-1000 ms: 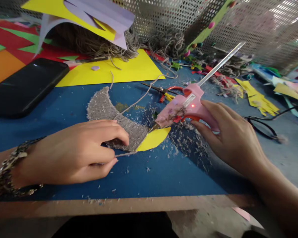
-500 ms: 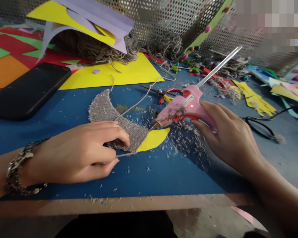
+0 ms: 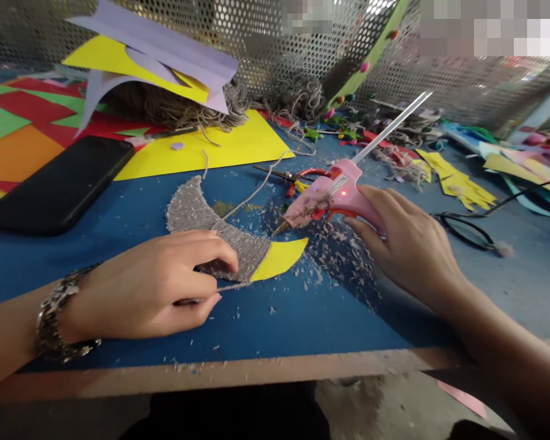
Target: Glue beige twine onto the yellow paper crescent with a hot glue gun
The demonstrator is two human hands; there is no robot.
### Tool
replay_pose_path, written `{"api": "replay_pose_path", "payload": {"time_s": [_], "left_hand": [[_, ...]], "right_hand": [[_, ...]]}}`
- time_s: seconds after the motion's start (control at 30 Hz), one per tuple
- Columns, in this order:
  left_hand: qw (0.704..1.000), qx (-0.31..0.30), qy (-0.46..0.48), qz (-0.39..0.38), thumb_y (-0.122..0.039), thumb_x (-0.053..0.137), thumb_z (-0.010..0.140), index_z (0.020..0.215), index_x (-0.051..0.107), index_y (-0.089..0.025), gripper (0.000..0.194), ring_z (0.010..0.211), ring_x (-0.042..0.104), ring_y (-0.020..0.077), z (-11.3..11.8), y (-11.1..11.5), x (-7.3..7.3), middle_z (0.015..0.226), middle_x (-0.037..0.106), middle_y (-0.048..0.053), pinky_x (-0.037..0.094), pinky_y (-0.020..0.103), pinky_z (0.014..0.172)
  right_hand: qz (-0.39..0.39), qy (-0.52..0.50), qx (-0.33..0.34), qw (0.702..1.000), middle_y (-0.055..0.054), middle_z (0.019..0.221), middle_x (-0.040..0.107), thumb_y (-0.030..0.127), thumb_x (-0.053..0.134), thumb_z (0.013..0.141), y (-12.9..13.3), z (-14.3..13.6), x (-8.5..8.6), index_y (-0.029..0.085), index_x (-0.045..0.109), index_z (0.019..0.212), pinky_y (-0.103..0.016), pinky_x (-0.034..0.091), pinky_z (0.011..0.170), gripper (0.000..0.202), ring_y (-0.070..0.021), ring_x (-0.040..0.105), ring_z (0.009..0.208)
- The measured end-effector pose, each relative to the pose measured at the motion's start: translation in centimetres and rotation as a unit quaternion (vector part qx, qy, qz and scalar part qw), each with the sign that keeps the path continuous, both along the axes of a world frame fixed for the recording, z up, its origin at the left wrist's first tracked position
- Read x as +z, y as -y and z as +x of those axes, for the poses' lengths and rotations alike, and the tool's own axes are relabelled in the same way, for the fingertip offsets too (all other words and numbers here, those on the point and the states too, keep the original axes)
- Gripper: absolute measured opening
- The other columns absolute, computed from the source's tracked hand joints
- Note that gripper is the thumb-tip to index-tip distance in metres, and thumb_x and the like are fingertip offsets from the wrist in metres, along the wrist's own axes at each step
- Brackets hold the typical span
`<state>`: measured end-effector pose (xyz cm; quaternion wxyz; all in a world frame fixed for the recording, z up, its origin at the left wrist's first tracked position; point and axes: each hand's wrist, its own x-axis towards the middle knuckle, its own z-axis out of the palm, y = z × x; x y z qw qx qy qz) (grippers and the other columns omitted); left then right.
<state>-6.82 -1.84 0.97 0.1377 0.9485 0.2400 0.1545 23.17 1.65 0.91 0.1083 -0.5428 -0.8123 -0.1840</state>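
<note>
A crescent of yellow paper [image 3: 282, 258] lies on the blue table, most of it wrapped in grey yarn [image 3: 192, 205] with the right tip bare. My left hand [image 3: 160, 284] rests over the crescent's lower edge, its fingers curled round a strand of yarn running out from under the paper. My right hand [image 3: 407, 244] grips a pink hot glue gun [image 3: 337, 198] with a lit red light and a clear glue stick out of its back. The gun's nozzle hovers just beyond the crescent's upper edge, near where the wrapping ends.
Scissors [image 3: 297, 179] lie behind the glue gun. A black phone [image 3: 64, 183], yellow sheet [image 3: 165, 162] and coloured papers [image 3: 22, 143] are at left. Yarn bundles [image 3: 297, 101] sit by the perforated metal screen [image 3: 256, 36]. A black cable [image 3: 470, 229] loops at right; fibre scraps litter the table.
The glue gun's nozzle has drawn slightly back from the edge of the yarn wrapping. My left hand keeps its hold on the strand. The whole view has shifted a little.
</note>
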Motion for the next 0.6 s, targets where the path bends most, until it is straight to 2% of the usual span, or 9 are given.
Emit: {"api": "replay_pose_path", "payload": {"time_s": [0.13, 0.2, 0.27, 0.33, 0.47, 0.5, 0.53, 0.6], "left_hand": [[1.0, 0.006, 0.0, -0.008, -0.015, 0.042, 0.083, 0.067, 0.058, -0.015, 0.022, 0.096, 0.052, 0.0177, 0.1, 0.0, 0.1, 0.101, 0.056, 0.007, 0.038, 0.031, 0.092], [1.0, 0.011, 0.0, -0.021, -0.016, 0.042, 0.083, 0.066, 0.057, -0.015, 0.022, 0.095, 0.052, 0.0168, 0.0, -0.1, 0.2, 0.101, 0.057, 0.005, 0.04, 0.029, 0.088], [0.999, 0.017, 0.003, -0.037, -0.017, 0.042, 0.083, 0.064, 0.054, -0.016, 0.023, 0.093, 0.053, 0.0149, -0.1, -0.2, 0.4, 0.101, 0.056, 0.004, 0.042, 0.025, 0.084], [0.999, 0.017, 0.006, -0.041, -0.018, 0.042, 0.083, 0.06, 0.051, -0.016, 0.025, 0.092, 0.053, 0.0128, -0.2, -0.5, 0.6, 0.1, 0.056, 0.002, 0.04, 0.024, 0.085], [1.0, 0.025, -0.003, -0.009, -0.021, 0.044, 0.083, 0.063, 0.052, -0.017, 0.022, 0.08, 0.053, 0.0091, -0.6, -1.1, 1.0, 0.083, 0.059, -0.003, 0.024, 0.035, 0.103], [0.999, 0.03, -0.008, -0.007, -0.022, 0.044, 0.083, 0.065, 0.052, -0.017, 0.021, 0.073, 0.053, 0.008, -0.6, -1.2, 1.1, 0.076, 0.058, -0.004, 0.022, 0.037, 0.104], [0.999, 0.037, -0.01, -0.008, -0.023, 0.043, 0.084, 0.066, 0.052, -0.017, 0.02, 0.066, 0.052, 0.0069, -0.7, -1.3, 1.2, 0.069, 0.056, -0.006, 0.021, 0.039, 0.104], [0.999, 0.046, -0.005, -0.022, -0.025, 0.042, 0.085, 0.065, 0.051, -0.017, 0.023, 0.056, 0.048, 0.0055, -0.7, -1.5, 1.4, 0.059, 0.052, -0.008, 0.022, 0.039, 0.104]], "right_hand": [[0.013, -0.033, -0.075, 0.997, -0.014, 0.107, 0.056, 0.047, 0.034, 0.082, -0.5, 0.6, 0.6, 0.013, 0.045, 0.116, -0.032, 0.042, 0.068, 0.05, -0.0265, 0.056, 0.09], [0.005, -0.04, -0.122, 0.992, -0.013, 0.105, 0.057, 0.048, 0.039, 0.078, -1.1, 1.7, 1.3, 0.016, 0.046, 0.113, -0.031, 0.04, 0.066, 0.048, -0.0258, 0.055, 0.088], [-0.022, -0.043, -0.176, 0.983, -0.009, 0.09, 0.059, 0.05, 0.043, 0.075, -1.8, 3.4, 2.1, 0.02, 0.049, 0.101, -0.028, 0.036, 0.058, 0.041, -0.0217, 0.053, 0.073], [-0.049, -0.05, -0.244, 0.967, -0.005, 0.071, 0.055, 0.051, 0.043, 0.074, -2.6, 5.6, 2.6, 0.021, 0.048, 0.083, -0.025, 0.03, 0.051, 0.032, -0.0164, 0.045, 0.057], [-0.062, -0.018, -0.317, 0.946, -0.003, 0.064, 0.049, 0.051, 0.044, 0.073, -3.7, 10.2, 1.9, 0.022, 0.04, 0.071, -0.024, 0.028, 0.048, 0.029, -0.0114, 0.033, 0.048], [-0.064, -0.014, -0.33, 0.942, -0.003, 0.062, 0.049, 0.051, 0.043, 0.073, -3.9, 11.1, 1.5, 0.022, 0.039, 0.069, -0.024, 0.028, 0.047, 0.029, -0.011, 0.032, 0.046], [-0.07, -0.012, -0.315, 0.946, -0.003, 0.059, 0.049, 0.052, 0.043, 0.072, -4.1, 11.9, 1.1, 0.022, 0.038, 0.066, -0.024, 0.029, 0.045, 0.031, -0.0108, 0.033, 0.045], [-0.051, -0.016, -0.221, 0.974, -0.002, 0.052, 0.046, 0.055, 0.041, 0.072, -4.4, 13.1, 0.3, 0.022, 0.037, 0.061, -0.024, 0.028, 0.041, 0.035, -0.0109, 0.034, 0.041]]}}
